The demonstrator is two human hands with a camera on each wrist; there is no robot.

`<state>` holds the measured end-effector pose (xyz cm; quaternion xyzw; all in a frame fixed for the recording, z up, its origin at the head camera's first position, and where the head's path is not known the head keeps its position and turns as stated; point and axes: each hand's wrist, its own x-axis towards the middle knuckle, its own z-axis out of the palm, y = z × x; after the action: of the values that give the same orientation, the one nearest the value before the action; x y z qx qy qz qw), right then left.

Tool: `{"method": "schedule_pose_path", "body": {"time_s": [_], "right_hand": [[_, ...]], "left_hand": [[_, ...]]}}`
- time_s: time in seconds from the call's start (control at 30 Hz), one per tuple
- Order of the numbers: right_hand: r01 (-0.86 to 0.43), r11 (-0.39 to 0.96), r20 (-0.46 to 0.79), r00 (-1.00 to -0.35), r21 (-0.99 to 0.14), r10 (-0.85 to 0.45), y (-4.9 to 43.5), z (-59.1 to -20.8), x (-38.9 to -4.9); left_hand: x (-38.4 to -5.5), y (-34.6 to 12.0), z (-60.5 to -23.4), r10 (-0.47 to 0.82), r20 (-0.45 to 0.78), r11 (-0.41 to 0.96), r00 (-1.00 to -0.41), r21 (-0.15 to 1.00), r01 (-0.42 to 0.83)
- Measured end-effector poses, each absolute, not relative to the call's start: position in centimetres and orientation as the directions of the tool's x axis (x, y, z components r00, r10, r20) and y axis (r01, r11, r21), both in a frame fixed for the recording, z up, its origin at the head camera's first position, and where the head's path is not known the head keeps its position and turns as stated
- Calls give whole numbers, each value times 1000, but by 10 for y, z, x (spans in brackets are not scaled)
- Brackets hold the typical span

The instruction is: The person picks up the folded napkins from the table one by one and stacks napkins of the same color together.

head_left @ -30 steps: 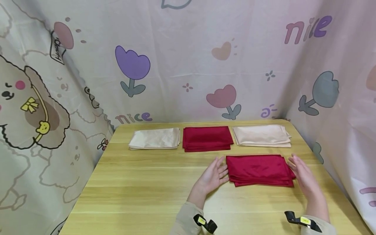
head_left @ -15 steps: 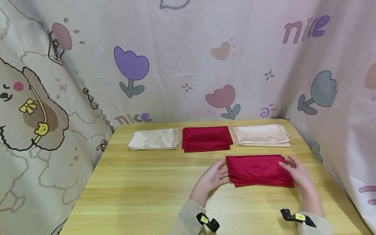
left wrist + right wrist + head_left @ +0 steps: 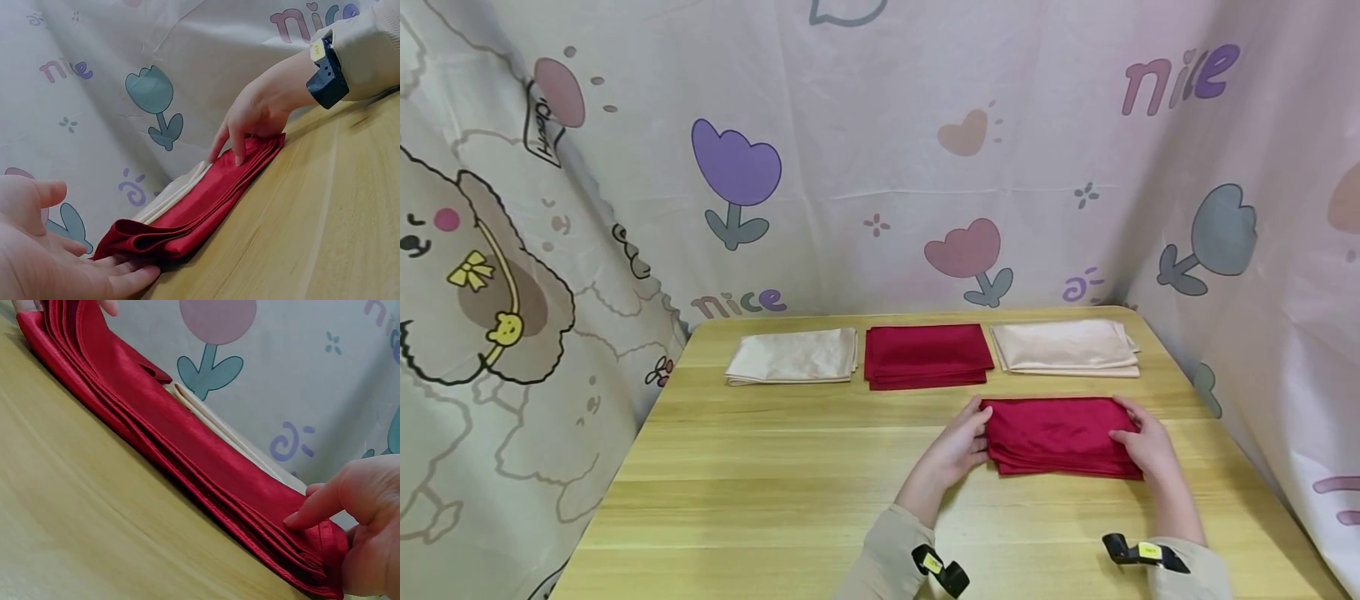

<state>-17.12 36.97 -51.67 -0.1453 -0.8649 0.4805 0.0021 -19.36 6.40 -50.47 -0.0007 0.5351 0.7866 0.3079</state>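
A folded red satin cloth (image 3: 1052,437) lies on the wooden table in front of the two hands. At its left end my left hand (image 3: 957,446) holds the edge in the head view, thumb over the top corner. Seen from the left wrist, the fingers (image 3: 128,275) reach under that end and the thumb looks raised. My right hand (image 3: 1152,446) grips the opposite end, its thumb pressing the top surface; its other fingers are partly hidden behind the cloth. Layered folds show along the near side in the right wrist view.
Along the table's (image 3: 737,483) back edge lie a cream folded cloth (image 3: 793,356), another red folded cloth (image 3: 928,356) and a second cream one (image 3: 1066,347). A printed curtain (image 3: 850,167) hangs behind and at both sides.
My right hand has moved left onto the red cloth's right end, thumb now on top. My left hand has moved right and up, thumb now over the left corner. The cloth's ends look drawn slightly inward.
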Motion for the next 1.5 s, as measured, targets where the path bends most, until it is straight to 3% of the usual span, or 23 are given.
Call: {"method": "schedule_pose_path", "body": {"time_s": [0.8, 1.17, 1.3, 1.5], "right_hand": [[138, 497, -17, -970, -857, 241, 360, -513, -165], [175, 361, -88, -965, -916, 246, 359, -511, -163], [235, 327, -156, -955, -915, 252, 360, -511, -164], [279, 297, -227, -953, -913, 198, 362, -511, -166]], "left_hand": [[-192, 78, -493, 329, -367, -405, -870, 778, -481], [-192, 79, -487, 284, -386, -547, -878, 686, -479], [-194, 75, -491, 351, -402, -491, -846, 690, -532], [-198, 75, -501, 384, -383, -265, -840, 826, -498]]}}
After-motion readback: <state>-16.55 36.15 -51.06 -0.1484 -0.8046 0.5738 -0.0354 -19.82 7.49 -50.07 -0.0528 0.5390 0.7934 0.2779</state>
